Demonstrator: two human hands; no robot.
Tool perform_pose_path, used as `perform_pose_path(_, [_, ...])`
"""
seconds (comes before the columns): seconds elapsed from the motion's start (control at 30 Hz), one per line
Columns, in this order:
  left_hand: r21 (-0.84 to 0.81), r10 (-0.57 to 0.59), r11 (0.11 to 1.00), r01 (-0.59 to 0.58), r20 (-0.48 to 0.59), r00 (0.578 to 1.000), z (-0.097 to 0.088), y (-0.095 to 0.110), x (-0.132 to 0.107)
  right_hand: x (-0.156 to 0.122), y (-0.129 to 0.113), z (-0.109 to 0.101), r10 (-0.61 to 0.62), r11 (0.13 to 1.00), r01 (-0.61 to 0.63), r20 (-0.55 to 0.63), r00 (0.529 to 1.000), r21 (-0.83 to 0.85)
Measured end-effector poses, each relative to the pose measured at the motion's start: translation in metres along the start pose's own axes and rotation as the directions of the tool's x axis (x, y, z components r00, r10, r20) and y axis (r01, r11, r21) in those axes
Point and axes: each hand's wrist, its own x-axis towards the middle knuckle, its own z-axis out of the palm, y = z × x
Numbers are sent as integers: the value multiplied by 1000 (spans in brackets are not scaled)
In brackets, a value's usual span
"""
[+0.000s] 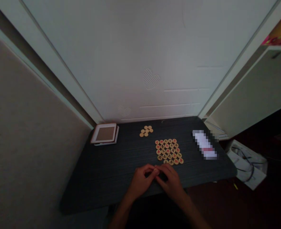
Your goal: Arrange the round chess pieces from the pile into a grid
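Note:
My left hand (141, 182) and my right hand (171, 183) meet at the near side of a dark table. The fingertips of both are pinched together, and whatever lies between them is hidden. Just beyond my right hand are xiangqi pieces (168, 151), round wooden discs laid in close rows, with red or dark characters facing up. The lower left corner of this block is partly covered by my fingers. Farther back, a loose cluster of plain-faced wooden discs (146, 131) lies flat, with no characters showing.
The dark table (102, 176) stands against a white panel with heart reliefs. A shallow box (104, 134) sits at its back left. A pixelated white item (204, 144) lies on the right. Beside the table, a white box (247, 165) holds dark cables.

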Motion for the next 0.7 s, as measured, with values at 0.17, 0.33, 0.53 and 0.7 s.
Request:
perform_pose_path(0.17, [-15, -3, 1000, 4, 39, 999, -2, 5, 1, -1, 0, 1, -7, 999, 5, -44, 999, -41])
perform_pose_path(0.33, [-63, -9, 998, 13, 66, 998, -3, 11, 2, -2, -2, 1, -8, 1000, 6, -94, 996, -22])
perform_pose_path(0.53, [-131, -34, 990, 44, 80, 996, -4, 11, 1, 1, -6, -2, -7, 1000, 7, -83, 996, 7])
perform_pose_path(0.7, [-101, -55, 993, 57, 21, 998, -4, 3, 2, 2, -7, -4, -35, 999, 35, -13, 999, -18])
